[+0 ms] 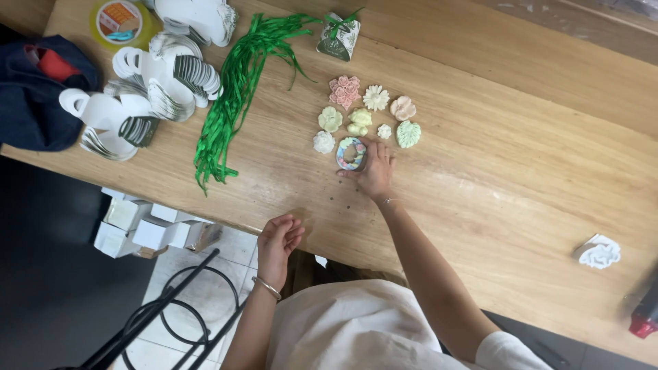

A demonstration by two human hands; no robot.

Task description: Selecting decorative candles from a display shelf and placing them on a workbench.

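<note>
My right hand (375,170) rests on the wooden table (493,157), fingers around a pastel ring-shaped ornament (351,153) that lies flat. Just beyond it sits a cluster of small flower-shaped pieces: a pink one (345,91), a white daisy (375,97), a peach one (403,107), pale green ones (330,119) and a mint leaf shape (408,133). My left hand (277,241) hovers at the table's near edge, fingers loosely curled, holding nothing that I can see.
A bundle of green ribbon strips (233,96) lies left of the flowers. Stacks of flat white box blanks (147,89) and a dark blue bag (38,92) sit at far left. A small folded gift box (338,35) stands at the back. A white piece (598,251) lies far right.
</note>
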